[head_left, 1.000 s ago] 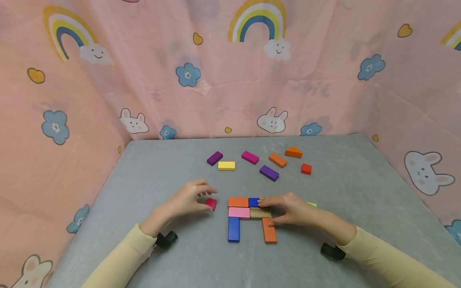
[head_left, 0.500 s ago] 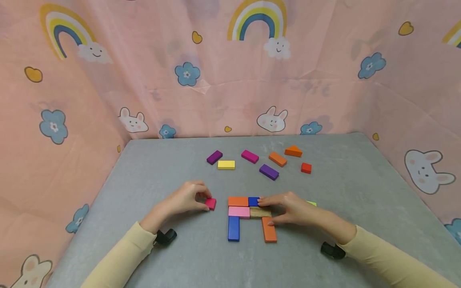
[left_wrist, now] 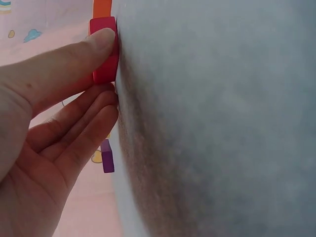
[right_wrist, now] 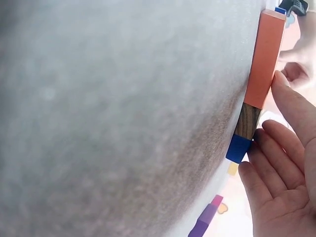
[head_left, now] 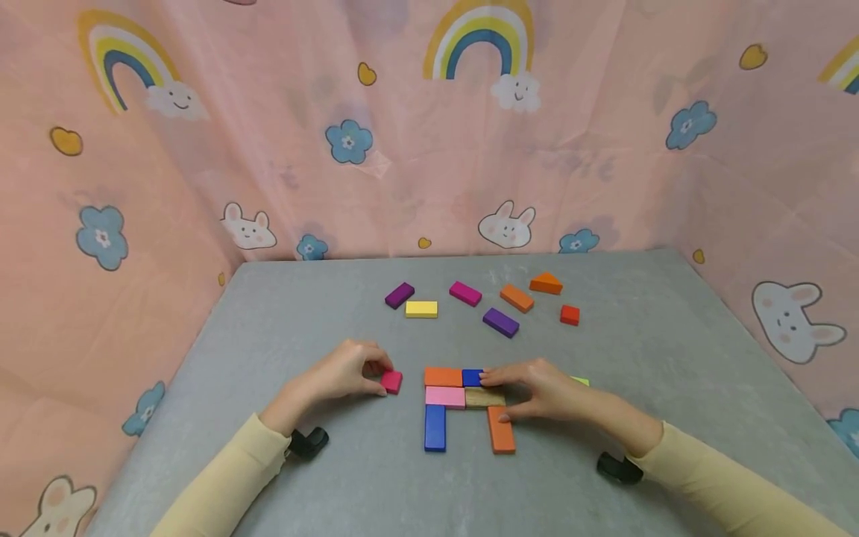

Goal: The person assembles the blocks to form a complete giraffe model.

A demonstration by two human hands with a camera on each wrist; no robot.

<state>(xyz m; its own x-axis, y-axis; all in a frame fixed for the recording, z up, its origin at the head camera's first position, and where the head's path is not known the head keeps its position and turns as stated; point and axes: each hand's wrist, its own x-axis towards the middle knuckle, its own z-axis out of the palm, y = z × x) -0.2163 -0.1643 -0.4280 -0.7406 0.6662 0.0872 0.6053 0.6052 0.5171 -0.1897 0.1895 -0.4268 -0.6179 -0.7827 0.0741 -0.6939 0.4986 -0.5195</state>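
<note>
1. Currently the left hand [head_left: 342, 373] pinches a small red block [head_left: 391, 381] between thumb and fingers. The block lies on the grey table [head_left: 282, 328], just left of the flat figure of blocks and apart from it.
2. The right hand [head_left: 543, 388] rests on the right side of the figure with straight fingers. Its fingertips [right_wrist: 256, 148] touch the small blue block [head_left: 473, 377] and the wooden block [head_left: 485, 397]; it grasps nothing.
3. Risk, in my judgement: the figure's pieces lie loose side by side, so a push from the red block against the orange block [head_left: 444, 377] may shift the pink block [head_left: 445, 396] and the long blue block [head_left: 435, 427].
4. A jerk of the right hand may also turn the orange leg [head_left: 501, 429], which it touches.
5. Farther back lie spare blocks, well apart: two purple [head_left: 399, 294], one yellow [head_left: 421, 309], one magenta [head_left: 466, 293], and orange ones [head_left: 517, 297].
6. A green piece [head_left: 581, 381] is mostly hidden behind the right hand.
7. Nothing stands between the red block and the figure.
</note>
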